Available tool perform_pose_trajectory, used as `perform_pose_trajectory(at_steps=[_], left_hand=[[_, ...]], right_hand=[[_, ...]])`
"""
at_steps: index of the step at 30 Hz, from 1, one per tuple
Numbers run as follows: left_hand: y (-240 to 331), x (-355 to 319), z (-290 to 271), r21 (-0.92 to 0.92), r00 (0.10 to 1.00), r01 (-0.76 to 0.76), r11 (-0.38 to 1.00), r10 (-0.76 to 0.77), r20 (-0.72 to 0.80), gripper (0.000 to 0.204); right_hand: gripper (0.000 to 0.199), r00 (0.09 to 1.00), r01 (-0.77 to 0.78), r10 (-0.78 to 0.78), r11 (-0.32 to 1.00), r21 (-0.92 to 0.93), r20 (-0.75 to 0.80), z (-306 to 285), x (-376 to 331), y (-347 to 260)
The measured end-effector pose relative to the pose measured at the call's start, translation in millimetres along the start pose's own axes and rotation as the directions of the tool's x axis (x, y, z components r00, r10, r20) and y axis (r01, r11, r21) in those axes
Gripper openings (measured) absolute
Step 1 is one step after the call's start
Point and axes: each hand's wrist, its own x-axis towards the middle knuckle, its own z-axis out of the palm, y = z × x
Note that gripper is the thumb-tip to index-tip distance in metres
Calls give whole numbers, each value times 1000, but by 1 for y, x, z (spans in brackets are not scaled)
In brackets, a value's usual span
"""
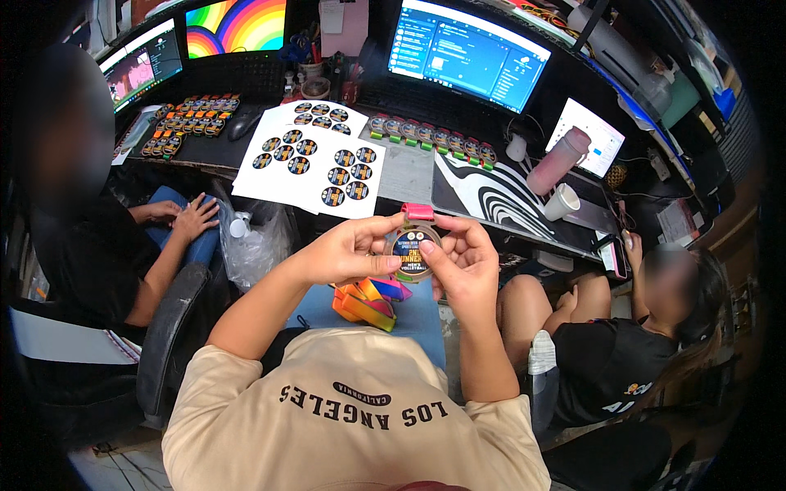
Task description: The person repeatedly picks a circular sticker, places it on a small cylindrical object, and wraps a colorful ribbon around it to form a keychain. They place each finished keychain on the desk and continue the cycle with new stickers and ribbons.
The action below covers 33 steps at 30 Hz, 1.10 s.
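Observation:
Between my two hands is a round medal with a dark printed disc (409, 250) on its face and a red folded ribbon (418, 212) at its top. My left hand (340, 248) grips its left side, thumb lying on the face. On the other side my right hand (469, 263) holds the rim, its thumb pressed on the disc. Below the medal, a bright multicoloured ribbon (360, 304) in orange, yellow and purple lies bunched on my lap. White sheets (254, 176) on the desk carry several round dark stickers (299, 165).
Medals with folded ribbons stand in a row (434, 137); more medals (192, 123) are grouped at the left. A pink tumbler (559, 161) and white cup (562, 202) stand at the right. One person sits on each side, the right one holding a phone (612, 255).

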Motion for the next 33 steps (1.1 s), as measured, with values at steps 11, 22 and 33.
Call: perform_pose_trajectory(at_steps=[11,22,33], left_hand=[[0,-4,-8,-80,993,110,991,-106,51,69],[-16,4,-11,-110,998,25,994,-19,57,80],[-13,2,-11,-70,998,38,997,-35,50,83]], right_hand=[[16,996,-23,25,1000,20,-89,-2,-2,16],[14,996,43,-38,997,61,-83,0,0,26],[39,994,104,-105,994,-20,-36,-3,2,38]])
